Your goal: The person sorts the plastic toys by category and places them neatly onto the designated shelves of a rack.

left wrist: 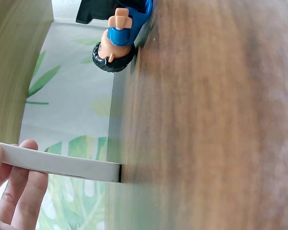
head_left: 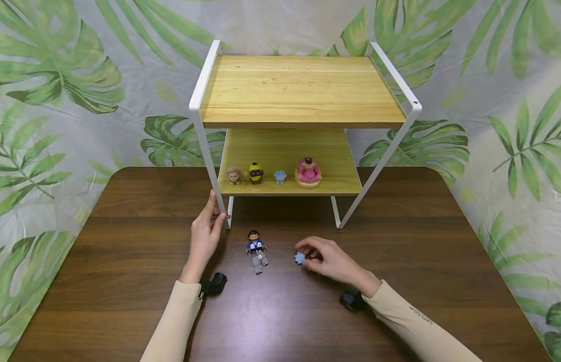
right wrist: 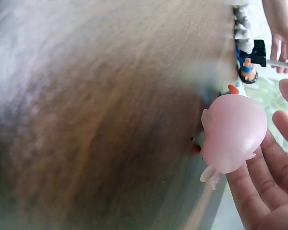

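Observation:
My left hand [head_left: 205, 236] grips the white metal leg [left wrist: 67, 163] of a two-tier shelf, near its foot. On the table by the shelf's front lies a toy man [head_left: 256, 251] with black hair, blue top and grey legs. My right hand [head_left: 332, 259] is around a small figurine, its fingers loosely curved. From above, the figurine shows a light-blue jagged part [head_left: 300, 258]; in the right wrist view its rounded pink body [right wrist: 235, 134] and orange bits face the camera. Some fingers pass behind it, while the thumb looks apart from it.
The shelf's wooden top board [head_left: 298, 90] overhangs a lower board [head_left: 285, 146]. Along that lower board stand a brown-maned figurine [head_left: 233, 175], a yellow-and-black one [head_left: 255, 173], a small blue one [head_left: 280, 176] and a pink bear [head_left: 309, 172] in a round seat.

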Tool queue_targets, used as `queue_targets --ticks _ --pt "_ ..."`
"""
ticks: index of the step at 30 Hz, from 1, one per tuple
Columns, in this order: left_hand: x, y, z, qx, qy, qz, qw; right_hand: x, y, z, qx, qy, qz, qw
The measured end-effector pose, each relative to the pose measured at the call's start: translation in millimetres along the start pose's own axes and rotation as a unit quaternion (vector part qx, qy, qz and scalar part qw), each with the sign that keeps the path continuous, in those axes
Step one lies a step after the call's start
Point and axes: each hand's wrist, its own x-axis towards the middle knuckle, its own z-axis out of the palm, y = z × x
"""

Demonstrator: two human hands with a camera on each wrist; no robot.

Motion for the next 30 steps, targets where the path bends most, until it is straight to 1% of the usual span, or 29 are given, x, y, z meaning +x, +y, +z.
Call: queue_targets --ticks 6,13,21,25,30 --pt "-0.3 -0.5 -0.1 -0.001 -0.001 0.001 1.0000 1.2 -1 2 -0.020 0.000 0.008 0.9998" --pt "-1.1 0.2 -0.4 -0.003 -0.004 -0.005 1.0000 5.0 -2 6 -0.074 0.002 0.007 0.9972" --pt "-0.3 2.5 -0.8 -0.012 -0.005 -0.010 0.9999 7.7 -4 9 -0.123 0.004 0.022 0.9921" --pt "-0.2 2.6 -0.5 -0.014 -0.007 -0.011 0.9998 9.3 -3 10 -0.140 0.007 0.016 0.9900" --pt "-0.3 2.5 -0.7 -0.008 -0.006 -0.010 0.9999 10.8 -2 10 -0.140 0.012 0.002 0.9901"
